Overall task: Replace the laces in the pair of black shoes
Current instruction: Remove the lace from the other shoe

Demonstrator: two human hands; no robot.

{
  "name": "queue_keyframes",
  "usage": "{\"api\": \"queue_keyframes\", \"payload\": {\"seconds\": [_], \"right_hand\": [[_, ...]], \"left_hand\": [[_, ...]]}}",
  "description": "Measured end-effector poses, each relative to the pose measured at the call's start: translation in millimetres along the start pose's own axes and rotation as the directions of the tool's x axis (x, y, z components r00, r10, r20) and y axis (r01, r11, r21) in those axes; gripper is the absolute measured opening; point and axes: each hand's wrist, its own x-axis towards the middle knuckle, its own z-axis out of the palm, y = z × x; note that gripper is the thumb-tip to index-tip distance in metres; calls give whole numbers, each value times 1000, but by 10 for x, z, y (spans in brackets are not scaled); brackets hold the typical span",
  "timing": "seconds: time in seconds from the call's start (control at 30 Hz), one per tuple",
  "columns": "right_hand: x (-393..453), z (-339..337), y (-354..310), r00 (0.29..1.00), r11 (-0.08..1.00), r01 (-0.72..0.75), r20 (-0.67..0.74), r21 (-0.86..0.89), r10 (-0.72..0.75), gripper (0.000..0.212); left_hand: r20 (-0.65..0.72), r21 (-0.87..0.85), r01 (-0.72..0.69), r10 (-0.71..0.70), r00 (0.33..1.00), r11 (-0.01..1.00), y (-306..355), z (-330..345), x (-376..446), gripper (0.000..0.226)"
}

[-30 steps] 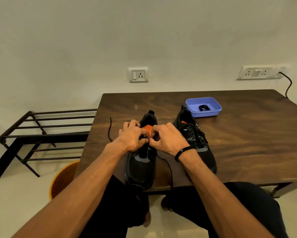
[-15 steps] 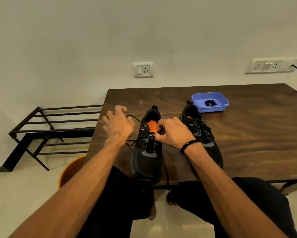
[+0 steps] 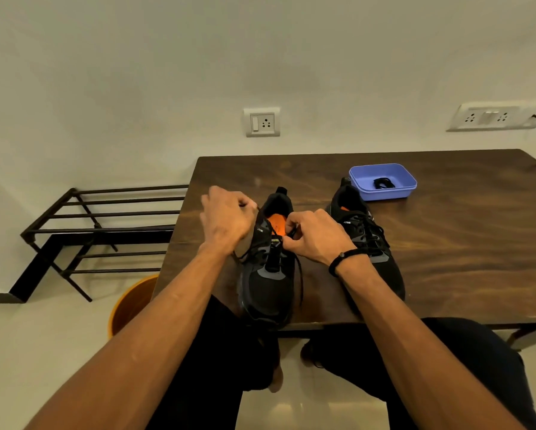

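- Far left, beside the bench (image 3: pixel 446 243): black metal rack (image 3: pixel 105 231) against the wall, orange bucket (image 3: pixel 133 302) on the floor below the bench's near corner.
- Left hand (image 3: pixel 226 220) raised just left of the near shoe, fingers curled round a black lace (image 3: pixel 298 274), drawn taut out of the upper eyelets.
- Left shoe (image 3: pixel 268 283) at the bench's front edge, toe overhanging toward the lap; black upper with grey panels, orange insole showing in the open collar, lace strung only partly and one loose end trailing down the right flank.
- Right hand (image 3: pixel 314 235) at the tongue, thumb and forefinger pinched on the lace by the top eyelets; black band on the wrist.
- Step in hand, by all appearances: working the lace through the upper eyelets of the left shoe, whether pulling out or threading in not clear from this view.
- Next move likely calling for a steady pull with the left while the right feeds or frees the lace at the eyelet, shoe held from sliding off the edge.
- Right shoe (image 3: pixel 366 246) just beside, fully laced, black cord criss-crossed and slack.
- Purple tray (image 3: pixel 383 193) behind the right shoe, small black coil (image 3: pixel 383 183) inside, possibly a spare lace.
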Motion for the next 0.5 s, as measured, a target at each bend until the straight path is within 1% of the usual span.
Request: {"api": "queue_keyframes", "payload": {"seconds": [0.03,0.07,0.1,0.13,0.17,0.2,0.23,0.27,0.3,0.33,0.37,0.4,0.47,0.5], "right_hand": [[2,0,-6,1000,1000,-3,4,4,3,16],[3,2,-14,1000,1000,-3,7,7,3,16],[2,3,-22,1000,1000,-6,11,11,6,16],[-2,-2,-25,1000,1000,-12,12,18,12,16],[-3,-5,-28,1000,1000,-15,15,23,15,17],[-6,-13,-40,1000,1000,-15,17,23,15,17],[-11,-21,-48,1000,1000,-14,16,18,13,17],[-15,-29,-55,1000,1000,-13,14,13,13,18],[-24,-37,-59,1000,1000,-14,13,7,14,20],[-34,-45,-62,1000,1000,-20,16,1,20,22],[-45,-52,-60,999,1000,-27,18,-4,27,22],[-50,-59,-51,999,999,-33,18,-2,33,21],[-52,-64,-36,999,999,-37,17,3,37,20],[-54,-64,-32,999,999,-35,15,2,35,20]], "left_hand": [[-81,-68,90,-95,992,994,-56,-39,22,19],[-143,-107,167,-181,973,980,-88,-92,15,13],[-189,-122,218,-238,953,968,-108,-134,-3,6],[-199,-104,241,-257,946,965,-94,-159,-31,9],[-165,-60,234,-241,957,970,-73,-154,-65,19],[-85,-6,178,-178,980,984,-15,-182,-123,32],[42,32,80,-81,996,996,56,-187,-168,47],[196,67,-37,24,980,997,132,-182,-197,56],[339,112,-147,102,935,983,194,-162,-227,58],[445,160,-233,140,885,959,228,-120,-247,53],[502,202,-280,146,852,939,254,-81,-259,45],[521,226,-291,137,842,930,272,-43,-264,35],[503,247,-304,146,852,920,294,7,-270,20],[489,258,-323,166,857,910,307,16,-272,17]]}}
